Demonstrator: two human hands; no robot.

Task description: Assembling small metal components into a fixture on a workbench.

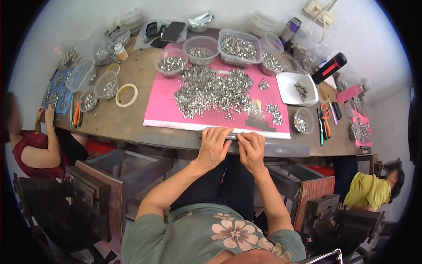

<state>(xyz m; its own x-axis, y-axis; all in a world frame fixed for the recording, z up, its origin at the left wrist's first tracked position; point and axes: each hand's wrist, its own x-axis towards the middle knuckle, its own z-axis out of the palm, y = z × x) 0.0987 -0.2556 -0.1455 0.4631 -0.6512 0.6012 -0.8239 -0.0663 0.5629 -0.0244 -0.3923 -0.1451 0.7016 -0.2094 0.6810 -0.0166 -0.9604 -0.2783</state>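
Note:
At the table's near edge, my left hand [213, 145] and my right hand [252, 148] are both closed on a narrow dark bar [231, 137], one at each end. Something small and shiny shows on the bar between my fingertips, too small to name. Just beyond my hands spreads a pink mat [160, 105] with a white front border. On it lies a wide heap of small silvery metal pieces [211, 92], with a smaller cluster [274, 114] to the right. A flat grey strip [260, 125] rests on the mat near my right hand.
Plastic bowls [200, 49] and a clear tub [239, 47] of metal pieces line the mat's far side. Right stand a white dish [297, 89], a small cup [303, 120] and orange-handled pliers [325, 119]. A tape roll [126, 95] lies left. Co-workers sit at both sides.

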